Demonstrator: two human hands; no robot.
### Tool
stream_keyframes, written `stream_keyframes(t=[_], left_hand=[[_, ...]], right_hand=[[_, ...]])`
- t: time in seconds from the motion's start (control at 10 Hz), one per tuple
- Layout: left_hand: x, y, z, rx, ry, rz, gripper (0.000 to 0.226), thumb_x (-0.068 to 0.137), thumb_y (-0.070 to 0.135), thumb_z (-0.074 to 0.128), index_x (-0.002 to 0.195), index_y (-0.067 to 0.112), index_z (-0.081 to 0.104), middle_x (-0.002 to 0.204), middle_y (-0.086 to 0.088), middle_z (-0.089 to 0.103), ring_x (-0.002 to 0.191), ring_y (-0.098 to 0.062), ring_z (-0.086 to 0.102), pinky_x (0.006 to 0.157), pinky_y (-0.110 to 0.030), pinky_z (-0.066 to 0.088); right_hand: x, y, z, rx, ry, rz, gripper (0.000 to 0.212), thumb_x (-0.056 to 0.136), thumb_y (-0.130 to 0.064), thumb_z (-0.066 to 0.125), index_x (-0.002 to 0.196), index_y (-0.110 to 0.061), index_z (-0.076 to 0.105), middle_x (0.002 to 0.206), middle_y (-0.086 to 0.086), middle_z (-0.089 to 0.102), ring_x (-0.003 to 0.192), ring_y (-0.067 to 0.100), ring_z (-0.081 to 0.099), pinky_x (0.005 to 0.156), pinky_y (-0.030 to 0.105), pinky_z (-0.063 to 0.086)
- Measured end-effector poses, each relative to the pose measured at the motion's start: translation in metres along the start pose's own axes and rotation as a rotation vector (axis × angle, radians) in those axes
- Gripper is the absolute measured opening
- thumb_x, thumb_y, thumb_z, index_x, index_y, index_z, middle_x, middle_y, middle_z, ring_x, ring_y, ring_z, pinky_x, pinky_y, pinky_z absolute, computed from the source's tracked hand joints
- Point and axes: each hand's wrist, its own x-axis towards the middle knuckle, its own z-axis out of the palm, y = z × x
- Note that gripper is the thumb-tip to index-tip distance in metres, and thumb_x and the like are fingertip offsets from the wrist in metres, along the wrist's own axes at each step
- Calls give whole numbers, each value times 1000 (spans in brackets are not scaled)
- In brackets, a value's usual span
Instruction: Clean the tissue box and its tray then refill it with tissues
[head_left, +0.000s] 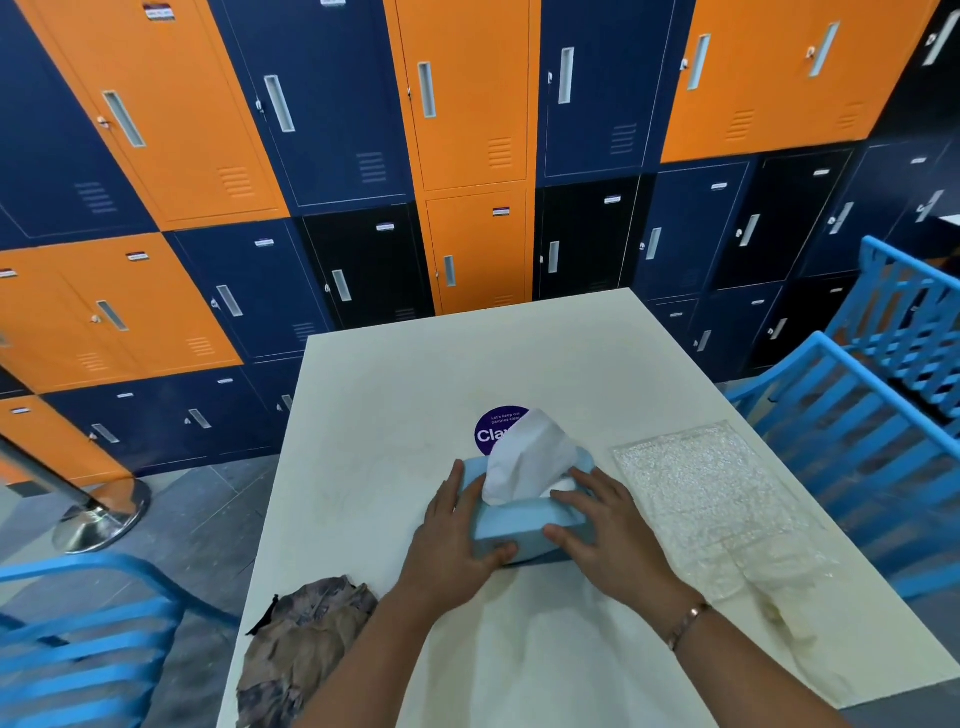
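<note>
A light blue tissue box lies on the white table, with a white tissue sticking up out of its top slot. My left hand grips the box's left side, thumb curled round the near corner. My right hand holds its right side, fingers over the top edge by the slot. A clear textured tray lies flat on the table just right of the box.
A crumpled brown-grey cloth lies at the table's near left edge. A purple round sticker shows behind the box. Blue slatted chairs stand right and near left. Lockers line the wall; a metal post base stands on the floor at left.
</note>
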Motion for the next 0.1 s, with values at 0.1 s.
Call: stream_keyframes(t=[0.1], left_hand=[[7, -1, -6, 0, -9, -54, 106, 79, 69, 71, 161, 37, 12, 168, 15, -2, 157, -15, 7, 123, -40, 23]], right_hand=[[7, 0, -7, 18, -34, 18, 45, 89, -51, 70, 129, -31, 65, 152, -10, 43, 146, 14, 27, 113, 22, 24]])
